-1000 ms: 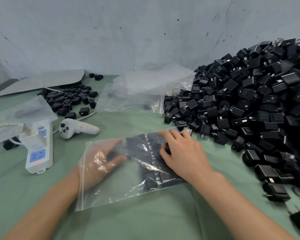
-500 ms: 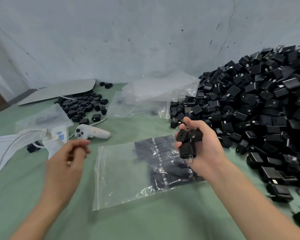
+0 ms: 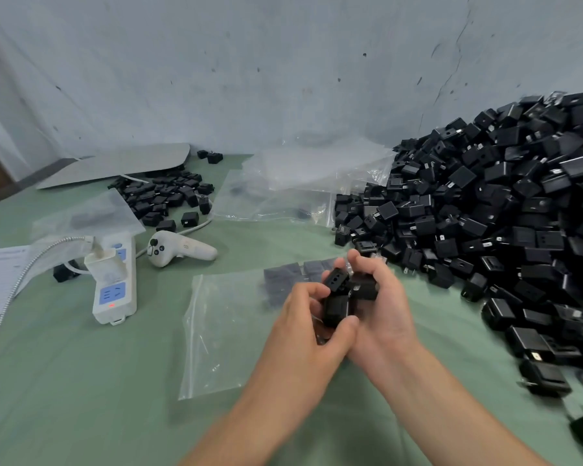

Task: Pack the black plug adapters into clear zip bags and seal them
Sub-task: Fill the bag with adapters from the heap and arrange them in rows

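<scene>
- Held black plug adapters point(image 3: 347, 294): a small cluster, lifted clear of the table and just above the right half of the clear zip bag point(image 3: 229, 331).
- Right hand point(image 3: 381, 311): cupped under the cluster, fingers curled round several adapters.
- Left hand point(image 3: 307, 324): pressed against the right hand, with thumb and fingers closed on the nearest adapter of the cluster.
- Change: a second ago both hands lay at the bag, the left inside it and the right flat on its contents. Half a second ago the right hand had raised a handful while the left hung empty, well apart to the left. The left has now crossed over and taken hold.
- Meaning for the task: filling goes on. The handful is probably being sorted or aligned in the hands before it goes in, and sealing is not yet due.
- Zip bag: lies flat on the green table point(image 3: 81, 381), its mouth apparently at the left edge and unsealed. A block of packed adapters point(image 3: 283, 280) fills its far right part, while the left part is bare film.
- Large heap point(image 3: 502, 213): loose adapters at right, near the bag, serving as the supply.
- Spare bags point(image 3: 300, 186): clear film stacked at far centre, touching the heap.
- Small pile point(image 3: 162, 196): more adapters at far left.
- White controller point(image 3: 182, 252) and power strip point(image 3: 115, 284): left of the bag, apart from it.
</scene>
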Available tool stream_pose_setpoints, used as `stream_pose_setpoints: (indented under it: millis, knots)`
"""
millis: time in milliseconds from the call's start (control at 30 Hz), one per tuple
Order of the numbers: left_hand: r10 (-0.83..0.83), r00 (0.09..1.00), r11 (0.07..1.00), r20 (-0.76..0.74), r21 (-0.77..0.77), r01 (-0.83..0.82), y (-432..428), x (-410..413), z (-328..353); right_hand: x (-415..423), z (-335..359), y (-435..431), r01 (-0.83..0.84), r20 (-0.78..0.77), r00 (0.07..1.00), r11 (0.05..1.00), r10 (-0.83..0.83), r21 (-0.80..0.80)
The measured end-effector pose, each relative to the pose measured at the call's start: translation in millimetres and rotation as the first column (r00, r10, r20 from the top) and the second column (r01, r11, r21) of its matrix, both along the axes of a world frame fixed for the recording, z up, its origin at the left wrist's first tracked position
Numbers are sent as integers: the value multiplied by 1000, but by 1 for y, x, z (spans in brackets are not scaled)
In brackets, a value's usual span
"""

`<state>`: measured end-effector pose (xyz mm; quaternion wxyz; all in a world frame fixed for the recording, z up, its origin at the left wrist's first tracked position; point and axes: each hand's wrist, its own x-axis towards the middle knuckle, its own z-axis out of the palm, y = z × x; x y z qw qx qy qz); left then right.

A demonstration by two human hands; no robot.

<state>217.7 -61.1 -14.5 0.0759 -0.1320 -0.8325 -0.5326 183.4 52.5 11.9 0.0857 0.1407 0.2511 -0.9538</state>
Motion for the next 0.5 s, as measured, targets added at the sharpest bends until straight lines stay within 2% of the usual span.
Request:
stream_pose_setpoints:
  millis: [133, 200, 300, 367, 433, 500]
  knots:
    - [0, 998, 1000, -68, -10, 0, -7, 3, 10, -2, 2, 1, 25, -22, 999, 1000, -24, 6]
    - [50, 992, 999, -112, 6, -49, -31, 0, 23, -5, 4, 7, 50, -25, 998, 998, -50, 40]
    - [273, 946, 961, -177, 2, -277, -100, -14, 34, -12, 5, 20, 79, -4, 997, 985, -79, 152]
    - [471, 872, 878, -135, -27, -478, -151, -24, 27, -17, 3, 28, 95, -18, 995, 961, -93, 261]
    - [583, 812, 805, -32, -114, -583, -189, -27, 9, -22, 2, 34, 126, -67, 992, 904, -108, 407]
    - [571, 821, 795, 14, -258, -548, -205, -24, -10, -26, -1, 35, 178, -140, 983, 764, -116, 620]
